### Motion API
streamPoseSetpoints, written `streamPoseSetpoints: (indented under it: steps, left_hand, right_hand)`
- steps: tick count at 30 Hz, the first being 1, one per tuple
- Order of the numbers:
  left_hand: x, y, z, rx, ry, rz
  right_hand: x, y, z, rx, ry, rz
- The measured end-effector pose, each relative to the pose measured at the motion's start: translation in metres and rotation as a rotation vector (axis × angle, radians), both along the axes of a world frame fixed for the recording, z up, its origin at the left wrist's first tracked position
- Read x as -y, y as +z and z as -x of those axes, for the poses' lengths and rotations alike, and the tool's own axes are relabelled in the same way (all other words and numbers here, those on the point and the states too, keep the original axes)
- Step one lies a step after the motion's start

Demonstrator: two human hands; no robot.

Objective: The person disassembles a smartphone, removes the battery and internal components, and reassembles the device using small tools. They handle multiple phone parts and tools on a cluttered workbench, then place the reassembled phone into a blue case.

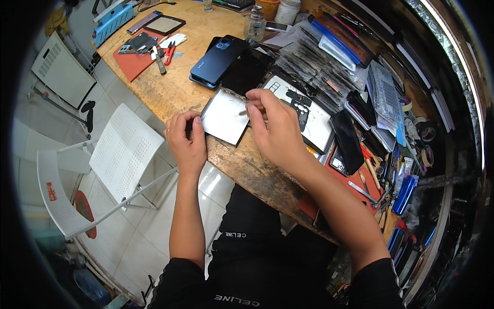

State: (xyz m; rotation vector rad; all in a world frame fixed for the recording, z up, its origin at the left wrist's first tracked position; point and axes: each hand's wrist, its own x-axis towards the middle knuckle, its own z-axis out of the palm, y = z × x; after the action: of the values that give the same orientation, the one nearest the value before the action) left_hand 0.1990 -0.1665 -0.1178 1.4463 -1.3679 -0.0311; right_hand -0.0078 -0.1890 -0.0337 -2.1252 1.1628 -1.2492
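A flat white panel (pixel 225 119) with a thin dark rim lies at the near edge of the wooden bench, its far side against a black glass screen (pixel 247 72). My left hand (pixel 186 139) is closed at the panel's left edge, with the thumb along the rim and the fingers curled. Over the panel's right side, my right hand (pixel 275 126) is closed in a pinch on a slim tool (pixel 243 112). Only a short brownish end of that tool shows; its kind is hidden by the fingers. A white board with black phone parts (pixel 319 122) lies just right of this hand.
Dark blue phones (pixel 218 59) are stacked beyond the panel. Red-handled pliers (pixel 169 53) lie on a red mat (pixel 128 61) at the far left. Bagged screens (pixel 314 56), a glass jar (pixel 254 24) and scattered tools crowd the right. A white folding chair (pixel 123 154) stands left.
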Motion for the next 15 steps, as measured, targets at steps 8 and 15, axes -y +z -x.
streamPoseSetpoints:
  steps: [8, 15]
  left_hand:
    - [-0.004, 0.005, -0.001, 0.034, 0.025, 0.002]
    - [-0.082, 0.046, 0.092, -0.026, -0.465, -0.134]
  right_hand:
    - [-0.005, 0.007, -0.003, 0.024, -0.042, 0.073]
    - [-0.096, 0.046, 0.115, 0.202, -0.188, -0.215]
